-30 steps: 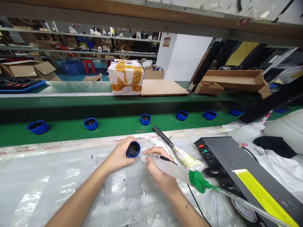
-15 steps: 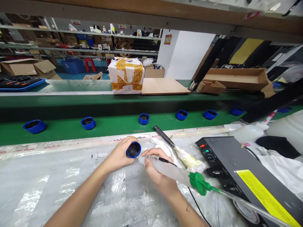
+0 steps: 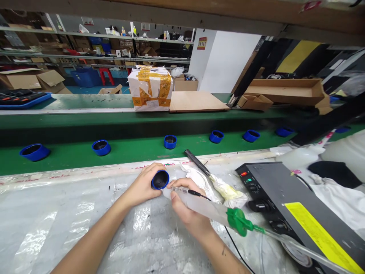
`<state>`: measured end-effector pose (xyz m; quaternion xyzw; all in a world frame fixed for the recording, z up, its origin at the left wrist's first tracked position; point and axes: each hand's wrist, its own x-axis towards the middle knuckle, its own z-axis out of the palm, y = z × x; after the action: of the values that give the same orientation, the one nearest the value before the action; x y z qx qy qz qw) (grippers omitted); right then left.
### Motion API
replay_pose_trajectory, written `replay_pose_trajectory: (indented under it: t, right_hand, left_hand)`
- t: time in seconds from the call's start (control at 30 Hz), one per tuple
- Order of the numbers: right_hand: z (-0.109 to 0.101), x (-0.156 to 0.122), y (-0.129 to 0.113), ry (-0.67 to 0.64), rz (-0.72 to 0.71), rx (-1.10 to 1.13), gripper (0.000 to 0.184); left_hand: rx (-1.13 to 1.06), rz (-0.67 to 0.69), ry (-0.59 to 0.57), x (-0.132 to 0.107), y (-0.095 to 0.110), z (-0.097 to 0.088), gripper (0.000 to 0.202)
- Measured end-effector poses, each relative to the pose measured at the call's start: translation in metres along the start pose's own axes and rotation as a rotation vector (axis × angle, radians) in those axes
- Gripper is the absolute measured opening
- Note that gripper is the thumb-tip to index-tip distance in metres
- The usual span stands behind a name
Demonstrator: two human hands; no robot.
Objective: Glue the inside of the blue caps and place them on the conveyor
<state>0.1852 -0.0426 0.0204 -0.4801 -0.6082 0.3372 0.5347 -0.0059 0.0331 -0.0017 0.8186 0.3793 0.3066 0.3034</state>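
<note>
My left hand (image 3: 142, 186) is wrapped round a blue cap (image 3: 160, 179) with a black inside, its mouth turned toward me and to the right. My right hand (image 3: 185, 207) grips a clear syringe-like dispenser (image 3: 205, 207) with a green end piece (image 3: 238, 221) and a hose trailing right. The dispenser's tip sits at the rim of the cap. Both hands rest low over a plastic-covered bench (image 3: 57, 220).
A green conveyor belt (image 3: 137, 149) carries several blue caps (image 3: 101, 147) in a row beyond the bench. A grey control box (image 3: 285, 194) stands at my right, with a brush (image 3: 199, 164) on a stained rag (image 3: 225, 190) beside it. A taped parcel (image 3: 150, 88) and cardboard boxes sit farther back.
The caps on the belt have drifted left. My hands and the dispenser stay almost still at the held cap, the tip a touch closer to its rim.
</note>
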Motion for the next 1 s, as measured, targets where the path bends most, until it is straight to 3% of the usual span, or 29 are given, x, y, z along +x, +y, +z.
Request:
replay_pose_trajectory:
  t: [0.3, 0.63, 1.0]
  right_hand:
    - [0.006, 0.001, -0.009, 0.016, -0.047, 0.015, 0.010]
    - [0.007, 0.003, -0.012, 0.017, -0.117, 0.065, 0.013]
    - [0.010, 0.004, -0.013, 0.042, -0.083, 0.145, 0.014]
  left_hand:
    - [0.029, 0.012, -0.008, 0.000, 0.001, -0.001, 0.048]
    - [0.004, 0.030, -0.005, -0.001, -0.002, 0.000, 0.051]
    - [-0.012, 0.032, -0.009, 0.002, 0.002, -0.001, 0.047]
